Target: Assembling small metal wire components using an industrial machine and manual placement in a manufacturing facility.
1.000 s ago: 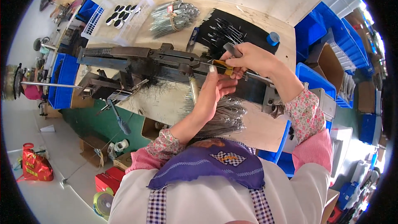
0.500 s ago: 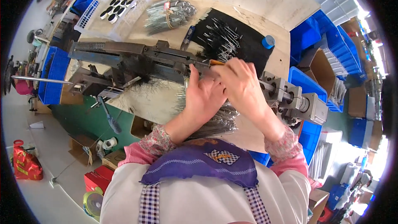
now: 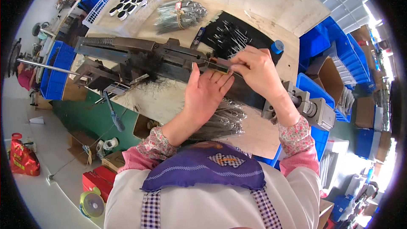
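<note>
A long dark metal machine (image 3: pixel 127 43) with a coil spring at its left end runs across the bench. My left hand (image 3: pixel 205 95) lies palm up against its near side, fingers stretched and thumb apart, holding nothing. Just to the right, my right hand (image 3: pixel 259 71) pinches thumb and forefinger together over the machine's right part; whatever is between the tips is too small to name. Below my hands is a bundle of thin twisted metal wires (image 3: pixel 227 121), partly covered by my left forearm. Dark loose bristles (image 3: pixel 144 62) cling to the machine's middle.
Beyond the machine, a black mat (image 3: pixel 265 42) bears several looped wire brushes (image 3: pixel 237 34) and a blue round roll (image 3: pixel 277 46). A tied wire bundle (image 3: pixel 180 16) and a clear plastic basket (image 3: pixel 127 27) of black-topped round pieces stand farther left. Blue bins (image 3: pixel 313 38) line the right.
My hands have drawn apart: the right has moved to the right and closed in a pinch, while the left has opened out flat. The view has shifted slightly.
</note>
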`<state>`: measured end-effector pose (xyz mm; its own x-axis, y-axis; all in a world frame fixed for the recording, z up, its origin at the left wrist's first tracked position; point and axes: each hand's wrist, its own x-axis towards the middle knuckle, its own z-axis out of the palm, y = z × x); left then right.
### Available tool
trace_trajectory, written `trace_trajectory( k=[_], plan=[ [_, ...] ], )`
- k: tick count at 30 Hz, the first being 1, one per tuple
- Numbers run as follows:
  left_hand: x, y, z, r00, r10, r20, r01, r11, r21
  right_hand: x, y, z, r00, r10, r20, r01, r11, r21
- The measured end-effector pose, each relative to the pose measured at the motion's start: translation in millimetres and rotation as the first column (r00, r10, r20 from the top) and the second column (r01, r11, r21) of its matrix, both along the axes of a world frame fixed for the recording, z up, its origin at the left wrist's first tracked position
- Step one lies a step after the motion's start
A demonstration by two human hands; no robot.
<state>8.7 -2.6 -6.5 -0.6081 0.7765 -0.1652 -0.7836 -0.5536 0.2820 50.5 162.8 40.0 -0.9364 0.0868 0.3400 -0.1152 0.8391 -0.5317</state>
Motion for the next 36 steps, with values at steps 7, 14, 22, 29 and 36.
trace_trajectory(
  k=[7,14,22,29,36],
  plan=[
    [-5.6,-1.8,-0.4,0.999,-0.035,0.011,0.035,0.999,0.006,3.2,-5.5,5.7,0.99,-0.005,-0.138,0.027,0.987,0.16],
    [-0.9,-10.5,3.2,0.998,-0.017,-0.058,0.019,1.0,0.024,-7.2,-3.3,4.7,0.997,-0.058,-0.05,0.05,0.989,-0.137],
    [-2.3,-12.8,8.9,0.996,0.018,-0.087,-0.026,0.996,-0.087,-16.6,-0.9,5.7,0.998,0.013,0.056,-0.007,0.993,-0.114],
    [-4.4,-13.3,14.9,0.998,0.005,-0.067,-0.012,0.995,-0.103,-8.7,-2.6,4.8,0.999,0.029,-0.024,-0.028,0.998,0.064],
    [-3.4,-15.1,11.6,0.996,-0.024,-0.082,0.016,0.995,-0.094,-2.9,-3.4,8.3,0.998,0.011,-0.059,-0.009,1.0,0.026]
  ],
)
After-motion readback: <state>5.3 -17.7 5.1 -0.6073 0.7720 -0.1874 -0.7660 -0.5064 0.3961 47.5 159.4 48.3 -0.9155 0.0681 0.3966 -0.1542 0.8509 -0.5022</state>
